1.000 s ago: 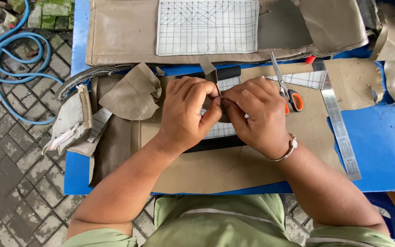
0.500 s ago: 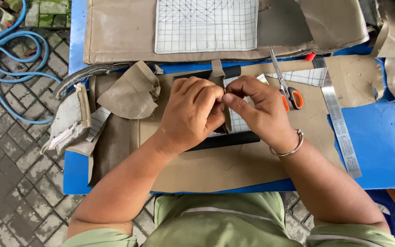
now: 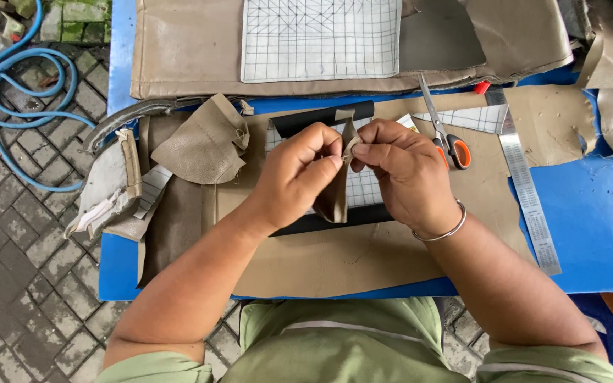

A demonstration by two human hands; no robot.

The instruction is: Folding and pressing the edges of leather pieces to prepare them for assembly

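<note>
Strip: a narrow tan strip (image 3: 336, 191) of leather-like fabric, matte and soft, folded lengthwise; it hangs from the fingertips down to a blunt lower end over the gridded sheet.
Left hand: the left hand (image 3: 294, 181) comes in from lower left, knuckles up, thumb and forefinger pinched together on the strip's top edge, other fingers curled in.
Right hand: the right hand (image 3: 400, 174) faces it from the right, thumb and forefinger clamped on the same top edge, fingertips almost touching the left ones; a thin metal bangle (image 3: 443, 227) circles the wrist.
Gridded sheet: a white sheet (image 3: 365, 186) with a fine drawn grid lies flat under the hands, between two black bands (image 3: 321, 117), one above and one below.
Base layer: a large tan panel (image 3: 335, 262), smooth and slightly creased, covers the blue counter (image 3: 597, 227).
Scrap: a crumpled tan scrap (image 3: 203, 142) with frayed edges lies left of the hands.
Scissors: orange-handled scissors (image 3: 445, 138) lie just right of the right hand, blades pointing away.
Ruler: a long steel ruler (image 3: 526, 191) lies at a slant further right.
Far side: a bigger gridded sheet (image 3: 321, 39) rests on a wide tan panel.
Hose: a blue hose (image 3: 15, 92) coils on the paved floor at left.
</note>
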